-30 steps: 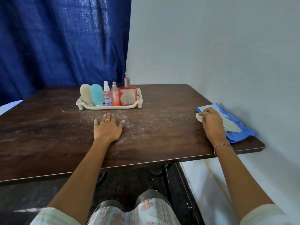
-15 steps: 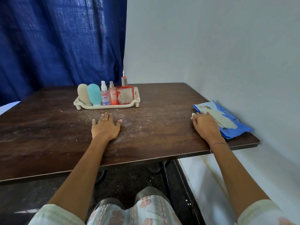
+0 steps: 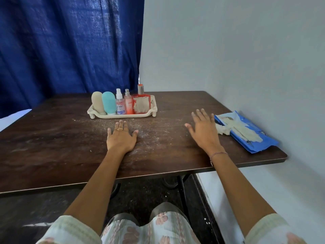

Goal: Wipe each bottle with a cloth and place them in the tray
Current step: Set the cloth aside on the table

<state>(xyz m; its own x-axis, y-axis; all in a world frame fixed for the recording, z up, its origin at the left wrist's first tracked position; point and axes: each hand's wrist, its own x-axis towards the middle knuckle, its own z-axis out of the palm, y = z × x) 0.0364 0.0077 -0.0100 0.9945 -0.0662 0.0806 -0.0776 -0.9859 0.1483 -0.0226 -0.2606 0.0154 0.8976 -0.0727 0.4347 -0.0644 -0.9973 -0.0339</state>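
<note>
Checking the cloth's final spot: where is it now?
In the head view, the cloth lies on the blue packet at the table's right edge, just right of the open right hand.

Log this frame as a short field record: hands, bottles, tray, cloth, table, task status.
left hand: flat on the table, palm down, fingers spread, empty
right hand: open, empty, beside the cloth
bottles: five standing in a row in the tray: beige, teal, clear spray, pink spray, square red-stained one
tray: cream, at the far middle of the table
cloth: pale, lying on a blue packet at the right edge
table surface: dark wood, whitish dust
task status: all bottles in tray; looks finished
</note>
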